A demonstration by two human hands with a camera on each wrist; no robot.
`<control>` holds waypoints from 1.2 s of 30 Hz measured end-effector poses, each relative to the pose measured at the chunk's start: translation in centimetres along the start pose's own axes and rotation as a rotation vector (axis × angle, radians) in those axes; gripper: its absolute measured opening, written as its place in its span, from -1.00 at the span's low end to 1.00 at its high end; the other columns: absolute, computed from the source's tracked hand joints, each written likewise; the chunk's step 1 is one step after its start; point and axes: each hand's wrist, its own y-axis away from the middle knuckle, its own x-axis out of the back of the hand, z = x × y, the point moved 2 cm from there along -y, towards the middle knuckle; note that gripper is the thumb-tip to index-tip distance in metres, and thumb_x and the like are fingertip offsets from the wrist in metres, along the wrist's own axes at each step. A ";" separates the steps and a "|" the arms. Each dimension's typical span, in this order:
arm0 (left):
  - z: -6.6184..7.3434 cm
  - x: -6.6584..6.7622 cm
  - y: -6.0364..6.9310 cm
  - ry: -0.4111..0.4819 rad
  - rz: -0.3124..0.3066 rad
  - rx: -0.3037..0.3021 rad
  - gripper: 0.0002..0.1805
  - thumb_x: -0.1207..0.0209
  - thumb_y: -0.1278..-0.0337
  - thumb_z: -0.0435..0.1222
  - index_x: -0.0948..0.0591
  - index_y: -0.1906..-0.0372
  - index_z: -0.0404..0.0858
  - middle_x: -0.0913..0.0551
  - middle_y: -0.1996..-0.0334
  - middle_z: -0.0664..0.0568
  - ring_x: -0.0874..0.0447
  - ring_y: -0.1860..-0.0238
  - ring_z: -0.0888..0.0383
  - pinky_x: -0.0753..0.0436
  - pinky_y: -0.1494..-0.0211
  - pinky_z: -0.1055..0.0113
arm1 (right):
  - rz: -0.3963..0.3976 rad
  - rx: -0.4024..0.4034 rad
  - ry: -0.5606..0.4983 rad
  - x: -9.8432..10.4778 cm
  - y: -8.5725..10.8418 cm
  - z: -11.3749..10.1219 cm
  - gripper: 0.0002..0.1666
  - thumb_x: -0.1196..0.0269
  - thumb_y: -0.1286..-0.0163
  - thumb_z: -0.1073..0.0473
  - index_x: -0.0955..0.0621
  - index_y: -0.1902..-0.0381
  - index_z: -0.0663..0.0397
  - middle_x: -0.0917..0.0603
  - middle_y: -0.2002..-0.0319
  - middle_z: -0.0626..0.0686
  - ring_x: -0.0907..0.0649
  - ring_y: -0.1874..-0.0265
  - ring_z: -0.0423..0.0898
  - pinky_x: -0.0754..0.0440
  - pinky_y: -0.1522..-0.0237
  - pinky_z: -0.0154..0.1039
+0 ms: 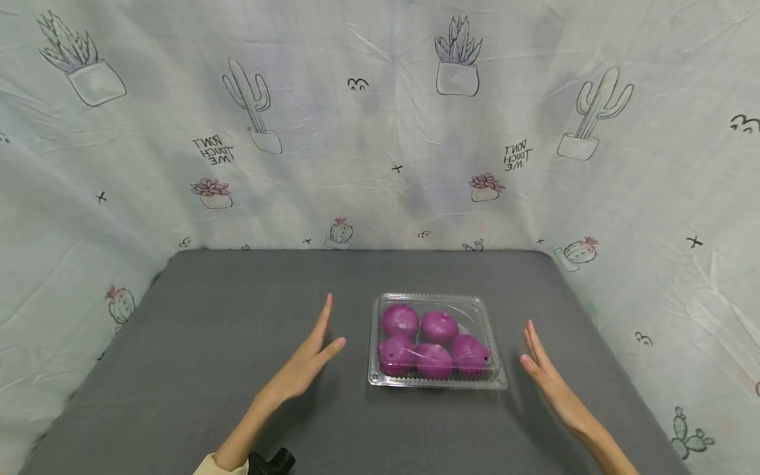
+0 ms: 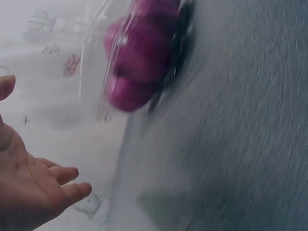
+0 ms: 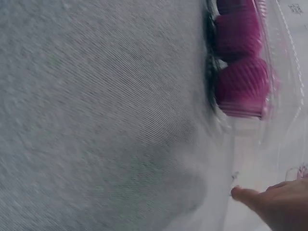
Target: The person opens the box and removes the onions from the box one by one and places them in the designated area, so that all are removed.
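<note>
A clear plastic clamshell box (image 1: 497, 379) sits on the grey table, its lid down over several purple onions (image 1: 439, 328). To the box's left, my left hand (image 1: 303, 363) is held with straight fingers and the thumb spread, apart from the box. On the other side, my right hand (image 1: 552, 382) also has its fingers extended and does not touch the box. Both hands hold nothing. In the left wrist view the onions (image 2: 142, 53) look blurred through the plastic, with the left palm (image 2: 29, 183) nearby. The right wrist view shows onions (image 3: 243, 86) and part of the right hand (image 3: 284, 202).
Grey cloth covers the table (image 1: 237, 316). A pale curtain (image 1: 380, 132) printed with cacti and potted plants hangs behind it and along both sides. At the left wrist a black strapped device (image 1: 273, 462) shows below a cream sleeve (image 1: 220, 466).
</note>
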 end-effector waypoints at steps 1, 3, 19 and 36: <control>0.0 -0.3 0.0 0.020 -0.020 0.005 -0.18 0.13 -0.46 -0.17 0.41 -0.50 0.00 0.37 -0.51 -0.16 0.24 -0.46 -0.28 0.07 -0.39 -0.23 | -0.010 -0.001 -0.010 -0.2 0.0 0.0 -0.25 0.27 -0.59 0.13 0.38 -0.48 -0.45 0.42 -0.48 0.21 0.37 -0.40 0.30 0.28 -0.11 0.56; 0.2 -0.9 -0.2 0.060 -0.059 0.012 -0.18 0.13 -0.47 -0.18 0.42 -0.50 0.00 0.35 -0.51 -0.19 0.26 -0.47 -0.26 0.07 -0.41 -0.19 | -0.031 -0.004 -0.021 -0.5 0.1 0.2 -0.25 0.28 -0.59 0.15 0.38 -0.48 -0.44 0.41 -0.49 0.21 0.34 -0.41 0.25 0.20 -0.29 0.36; 0.1 -3.6 -0.4 0.296 -0.269 0.092 0.01 -0.14 -0.31 -0.17 0.36 -0.51 -0.17 0.30 -0.52 -0.10 0.18 -0.49 -0.10 -0.09 -0.43 0.04 | -0.155 0.330 -0.322 -1.2 -0.4 1.4 -0.01 0.04 -0.39 0.58 0.32 -0.52 0.03 0.23 -0.53 -0.10 -0.15 -0.40 -0.33 -0.35 -0.23 -0.39; -0.9 -5.1 -0.3 0.371 -0.156 0.126 0.02 -0.38 0.05 -0.47 0.00 -0.47 -0.40 -0.27 -0.22 -0.32 -0.50 0.02 -0.01 -0.61 0.04 0.34 | -0.120 0.248 -0.385 -1.9 -0.5 3.0 0.05 -0.21 -0.14 0.64 0.12 -0.45 0.46 -0.16 -0.44 -0.23 -0.34 -0.30 -0.34 -0.39 -0.18 -0.39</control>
